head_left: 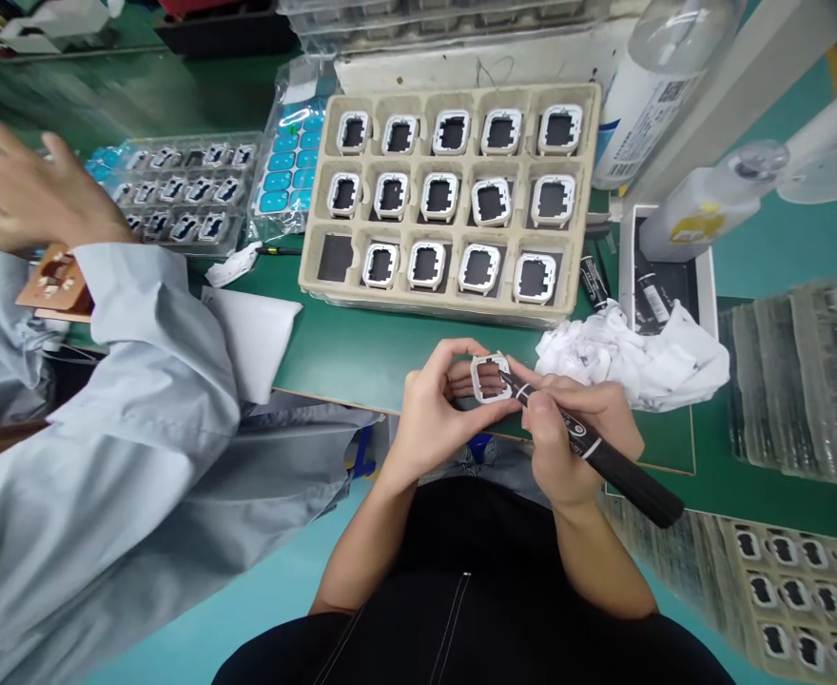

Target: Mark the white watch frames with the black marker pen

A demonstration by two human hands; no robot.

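My left hand (437,409) pinches a small white square frame (491,378) by its edges, just above the front edge of the green table mat (361,352). My right hand (575,433) grips a black marker pen (604,455) whose tip rests inside the frame's opening. Straight behind the hands lies a beige pulp tray (447,309) filled with several more white frames; its near-left cell holds only a dark insert.
A co-worker's grey sleeve (126,381) and raised hand (29,195) fill the left. Crumpled white tissue (632,357) lies right of my hands. Also present: clear blister trays (183,190), blue sticker sheet (290,166), white bottles (704,205), stacked trays (804,381).
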